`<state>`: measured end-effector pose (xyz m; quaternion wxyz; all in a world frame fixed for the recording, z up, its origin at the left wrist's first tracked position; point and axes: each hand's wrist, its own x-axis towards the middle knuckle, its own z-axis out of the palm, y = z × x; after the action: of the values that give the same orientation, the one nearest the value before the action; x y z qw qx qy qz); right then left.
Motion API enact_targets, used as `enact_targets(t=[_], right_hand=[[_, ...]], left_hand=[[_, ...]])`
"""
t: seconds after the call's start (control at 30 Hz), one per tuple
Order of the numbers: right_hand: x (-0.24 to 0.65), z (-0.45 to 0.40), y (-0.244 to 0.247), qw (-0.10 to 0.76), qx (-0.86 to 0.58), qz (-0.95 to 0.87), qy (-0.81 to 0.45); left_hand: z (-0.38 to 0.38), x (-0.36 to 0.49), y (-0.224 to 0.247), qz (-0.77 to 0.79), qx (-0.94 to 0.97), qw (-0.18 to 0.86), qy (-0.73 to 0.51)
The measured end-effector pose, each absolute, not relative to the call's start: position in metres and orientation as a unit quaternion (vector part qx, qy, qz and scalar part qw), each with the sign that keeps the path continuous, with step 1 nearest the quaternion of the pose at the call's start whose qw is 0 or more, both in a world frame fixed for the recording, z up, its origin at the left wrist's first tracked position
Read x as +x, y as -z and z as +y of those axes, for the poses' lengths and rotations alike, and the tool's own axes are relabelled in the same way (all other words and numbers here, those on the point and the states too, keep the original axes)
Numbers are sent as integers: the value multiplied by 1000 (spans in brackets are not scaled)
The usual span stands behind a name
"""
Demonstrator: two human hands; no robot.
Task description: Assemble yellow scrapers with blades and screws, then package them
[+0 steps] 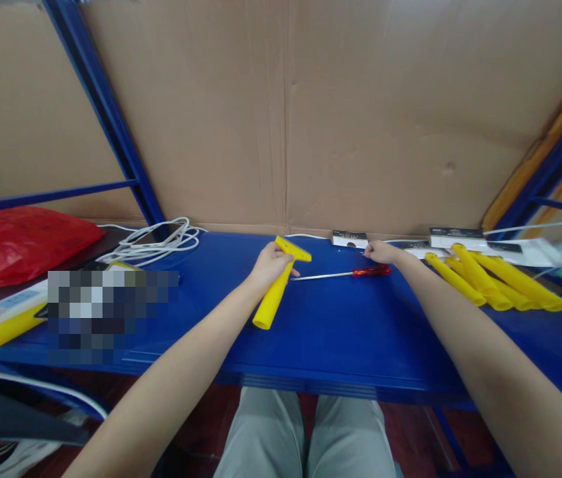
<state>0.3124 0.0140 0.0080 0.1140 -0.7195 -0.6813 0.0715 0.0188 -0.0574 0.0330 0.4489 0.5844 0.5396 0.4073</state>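
Observation:
My left hand [275,263] is closed round the neck of a yellow T-shaped tool [271,299], whose wide head points away from me and whose round handle slants toward the front edge. A screwdriver with a red handle [370,271] lies on the blue table [330,332], its shaft pointing left toward the yellow tool. Just behind the red handle, my right hand [380,253] has its fingers pinched together near the table's back; what they hold, if anything, is too small to name. A black-and-white card [350,239] lies behind that hand.
Several yellow tubes [480,282] lie at the right, in front of white packages. A coiled white cable [161,244] and a red bag [26,242] are at the left, with a blurred patch in front. Cardboard [281,119] and blue posts stand behind.

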Motion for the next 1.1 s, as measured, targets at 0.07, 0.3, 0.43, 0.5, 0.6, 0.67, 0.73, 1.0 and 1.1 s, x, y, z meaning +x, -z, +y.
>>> enact_targets(t=[0.07, 0.3, 0.43, 0.5, 0.6, 0.67, 0.73, 1.0, 1.1], right_hand=[[313, 16, -8, 113, -720, -681, -72], [312, 20, -6, 119, -719, -682, -69], [312, 17, -9, 130, -720, -679, -68], [314, 11, -11, 139, -722, -675, -62], [319, -1, -13, 177, -717, -672, -60], [324, -8, -11, 232, -705, -668, -61], [328, -13, -6, 293, -695, -654, -62], [336, -21, 5, 317, -681, -659, -29], [337, -24, 6, 283, -679, -677, -9]], left_hand=[[-59, 20, -33, 530, 584, 459, -409], [-59, 23, -30, 526, 581, 470, -404], [-58, 29, -31, 515, 588, 489, -387], [-59, 33, -35, 496, 590, 514, -376], [-58, 43, -43, 478, 594, 546, -347], [-56, 53, -48, 480, 597, 553, -329], [-50, 67, -50, 467, 603, 561, -323], [-2, 121, -22, 409, 548, 641, -349], [9, 129, -16, 403, 531, 658, -350]])
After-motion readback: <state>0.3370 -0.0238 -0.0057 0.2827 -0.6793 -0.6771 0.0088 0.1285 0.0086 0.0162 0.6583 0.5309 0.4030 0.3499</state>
